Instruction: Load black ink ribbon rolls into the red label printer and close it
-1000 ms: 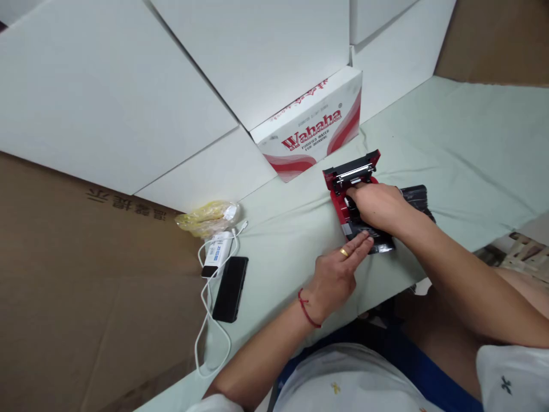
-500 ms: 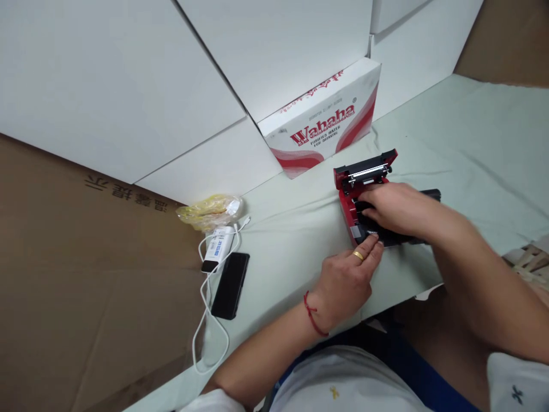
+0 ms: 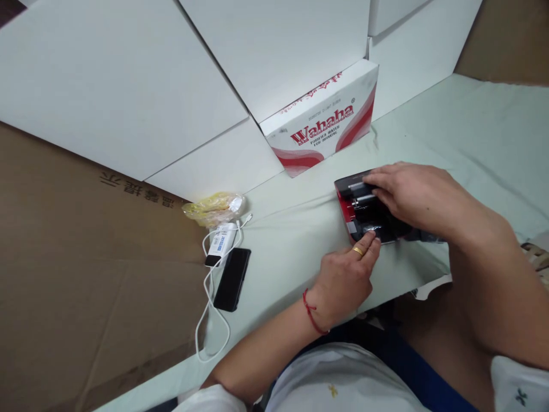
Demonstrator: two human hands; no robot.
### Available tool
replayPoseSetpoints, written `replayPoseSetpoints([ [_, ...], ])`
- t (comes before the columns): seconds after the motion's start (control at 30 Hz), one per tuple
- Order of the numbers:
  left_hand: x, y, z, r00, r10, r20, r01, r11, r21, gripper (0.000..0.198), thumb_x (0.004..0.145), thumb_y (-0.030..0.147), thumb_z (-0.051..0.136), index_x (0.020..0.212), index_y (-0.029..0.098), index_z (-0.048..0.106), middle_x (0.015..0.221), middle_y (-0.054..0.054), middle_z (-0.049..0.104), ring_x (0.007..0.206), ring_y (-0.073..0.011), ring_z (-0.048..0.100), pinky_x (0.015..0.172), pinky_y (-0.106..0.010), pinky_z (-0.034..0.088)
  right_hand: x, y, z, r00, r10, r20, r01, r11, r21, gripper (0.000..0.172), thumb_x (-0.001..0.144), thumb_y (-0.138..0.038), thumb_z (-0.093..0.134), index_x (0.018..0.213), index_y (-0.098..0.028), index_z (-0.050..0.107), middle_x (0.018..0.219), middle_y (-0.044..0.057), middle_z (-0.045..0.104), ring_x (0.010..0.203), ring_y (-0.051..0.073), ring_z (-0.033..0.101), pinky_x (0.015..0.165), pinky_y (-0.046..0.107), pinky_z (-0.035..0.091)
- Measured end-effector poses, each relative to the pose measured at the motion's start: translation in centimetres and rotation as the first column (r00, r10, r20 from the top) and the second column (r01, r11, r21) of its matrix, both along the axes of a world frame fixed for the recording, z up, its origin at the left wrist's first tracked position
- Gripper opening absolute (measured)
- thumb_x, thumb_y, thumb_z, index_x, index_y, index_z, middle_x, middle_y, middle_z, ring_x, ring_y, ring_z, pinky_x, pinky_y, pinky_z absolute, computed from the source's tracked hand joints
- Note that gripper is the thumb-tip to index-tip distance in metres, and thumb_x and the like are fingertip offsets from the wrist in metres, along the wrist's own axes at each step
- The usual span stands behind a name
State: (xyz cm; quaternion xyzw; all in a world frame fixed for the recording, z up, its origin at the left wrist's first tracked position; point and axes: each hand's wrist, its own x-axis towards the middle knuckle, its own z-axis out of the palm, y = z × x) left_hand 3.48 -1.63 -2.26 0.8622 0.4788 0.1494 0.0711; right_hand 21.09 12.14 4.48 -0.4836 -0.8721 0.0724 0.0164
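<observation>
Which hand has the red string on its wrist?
The left hand, which also wears the gold ring; the right hand, lying on the red-and-black device, shows no string.

Right hand (image 3: 412, 194) on red-and-black device (image 3: 364, 214), left hand (image 3: 343, 283) touching its near edge, Wahaha carton (image 3: 319, 117) beyond
</observation>
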Motion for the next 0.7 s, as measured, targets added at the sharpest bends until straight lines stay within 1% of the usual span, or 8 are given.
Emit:
replayPoseSetpoints([
  [0.07,0.0,0.0,-0.2,1.0,0.006,0.005,-0.006,1.0,0.005,0.069,0.078,0.0,0.05,0.144,0.015,0.06,0.153,-0.012,0.063,0.101,-0.0216,0.078,0.072,-0.034,0.068,-0.1,-1.5,0.7,0.988,-0.04,0.146,0.058,0.991,-0.121,0.038,0.091,-0.015,0.051,0.119,-0.026,0.074,0.117,0.01,0.078,0.1,0.031,0.072,0.076,0.039,0.051],
  [0.17,-0.1,0.1,-0.4,0.999,0.009,0.033,-0.009,1.0,0.0,0.069,0.077,0.0,0.05,0.144,0.017,0.06,0.153,-0.012,0.063,0.106,-0.0215,0.078,0.076,-0.032,0.069,-0.6,-3.1,0.8,0.965,-0.026,0.261,0.077,0.98,-0.185,0.041,0.092,-0.013,0.048,0.12,-0.024,0.076,0.117,0.014,0.078,0.099,0.034,0.075,0.076,0.042,0.053],
  [0.3,-0.5,0.3,-0.5,0.994,-0.004,0.107,0.007,1.0,-0.021,0.072,0.076,0.0,0.05,0.144,0.022,0.059,0.152,-0.01,0.064,0.108,-0.0199,0.078,0.082,-0.031,0.068,-0.6,-3.9,-0.1,0.98,-0.05,0.192,0.086,0.979,-0.186,0.041,0.096,-0.015,0.047,0.124,-0.023,0.077,0.115,0.018,0.079,0.103,0.037,0.076,0.081,0.048,0.057],
  [0.43,-1.1,0.8,0.1,0.912,0.066,0.405,-0.037,0.996,-0.078,0.062,0.081,-0.002,0.045,0.136,0.022,0.063,0.143,-0.009,0.071,0.12,-0.0195,0.073,0.099,-0.034,0.063,0.1,-4.0,-0.7,0.991,-0.058,0.119,0.077,0.985,-0.157,0.039,0.098,-0.015,0.052,0.129,-0.022,0.075,0.126,0.019,0.076,0.111,0.035,0.075,0.088,0.047,0.06],
  [0.5,-1.4,1.3,0.5,0.788,0.252,0.561,-0.157,0.964,-0.213,0.049,0.088,0.002,0.047,0.128,0.023,0.066,0.127,-0.008,0.076,0.102,-0.0169,0.074,0.087,-0.029,0.062,0.5,-4.1,-0.7,0.993,-0.025,0.119,0.044,0.986,-0.161,0.043,0.097,-0.011,0.05,0.13,-0.021,0.075,0.14,0.017,0.07,0.115,0.034,0.074,0.091,0.047,0.06],
  [0.57,-1.7,2.2,0.7,0.582,0.499,0.643,-0.26,0.863,-0.433,0.029,0.092,0.012,0.057,0.119,0.022,0.065,0.111,-0.005,0.074,0.078,-0.0115,0.066,0.067,-0.023,0.054,0.8,-4.4,-0.8,0.995,0.032,0.096,-0.015,0.985,-0.171,0.047,0.094,-0.007,0.048,0.13,-0.021,0.076,0.144,0.015,0.068,0.116,0.033,0.074,0.091,0.046,0.061],
  [0.63,-1.8,3.3,0.8,0.347,0.688,0.637,-0.242,0.722,-0.648,0.027,0.088,0.022,0.072,0.112,0.021,0.06,0.1,-0.001,0.067,0.065,-0.0068,0.054,0.058,-0.02,0.043,1.2,-4.8,-1.2,0.992,0.122,0.021,-0.116,0.975,-0.191,0.05,0.092,-0.005,0.048,0.128,-0.024,0.077,0.14,0.012,0.071,0.115,0.031,0.074,0.091,0.044,0.062],
  [0.7,-1.8,4.4,0.8,0.191,0.795,0.576,-0.121,0.602,-0.79,0.043,0.077,0.024,0.083,0.111,0.022,0.055,0.091,0.004,0.059,0.06,-0.0041,0.045,0.053,-0.019,0.034,1.7,-5.3,-1.9,0.973,0.221,-0.064,-0.23,0.945,-0.231,0.049,0.09,-0.005,0.052,0.125,-0.026,0.079,0.136,0.009,0.074,0.119,0.029,0.073,0.095,0.041,0.061],
])
